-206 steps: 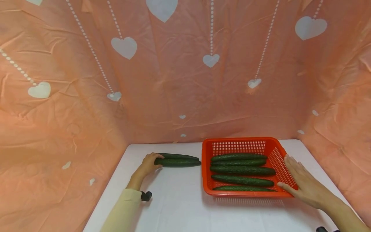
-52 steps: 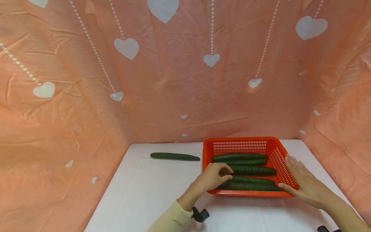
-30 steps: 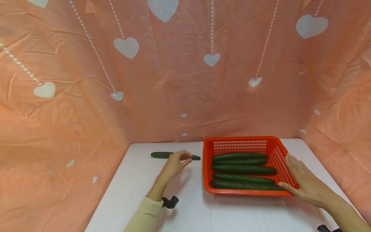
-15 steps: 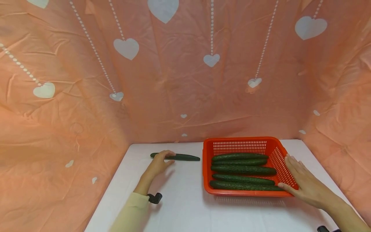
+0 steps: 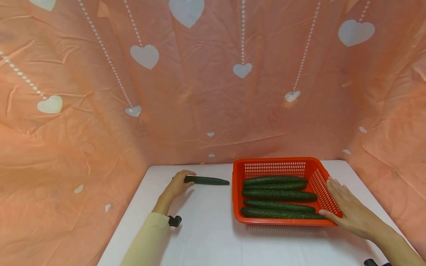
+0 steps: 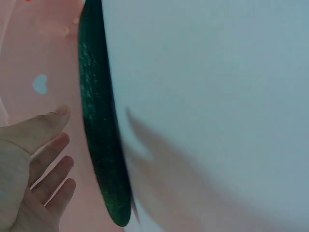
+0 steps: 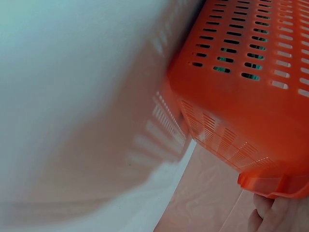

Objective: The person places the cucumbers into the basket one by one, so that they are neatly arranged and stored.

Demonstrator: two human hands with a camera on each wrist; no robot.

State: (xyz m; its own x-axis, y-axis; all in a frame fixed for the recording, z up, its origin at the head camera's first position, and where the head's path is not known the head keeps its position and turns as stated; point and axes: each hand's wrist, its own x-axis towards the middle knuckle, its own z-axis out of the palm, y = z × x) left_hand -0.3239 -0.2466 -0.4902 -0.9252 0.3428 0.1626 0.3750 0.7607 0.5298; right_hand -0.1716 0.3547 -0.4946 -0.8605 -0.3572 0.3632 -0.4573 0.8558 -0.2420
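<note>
A lone dark green cucumber [image 5: 210,181] lies sideways on the white table, left of the red basket [image 5: 283,221]. My left hand [image 5: 178,185] is over its left end. In the left wrist view that hand [image 6: 31,166] has its thumb and fingers spread, with a gap between them and the cucumber [image 6: 99,116]. Several more cucumbers [image 5: 279,194] lie side by side in the basket. My right hand [image 5: 354,212] rests with straight fingers on the basket's right rim. Its fingers [image 7: 264,205] show at the rim in the right wrist view, partly out of frame.
The basket has slotted walls [image 7: 231,43] and stands at the table's right side. A peach cloth [image 5: 216,96] with white hearts hangs behind and on both sides of the table [image 5: 213,236]. A black wrist camera [image 5: 174,221] sticks out from the left wrist.
One of two cucumbers on the table now lies at the basket's front. My left hand has left the basket and gone left to the remaining cucumber. The right hand stays put.
</note>
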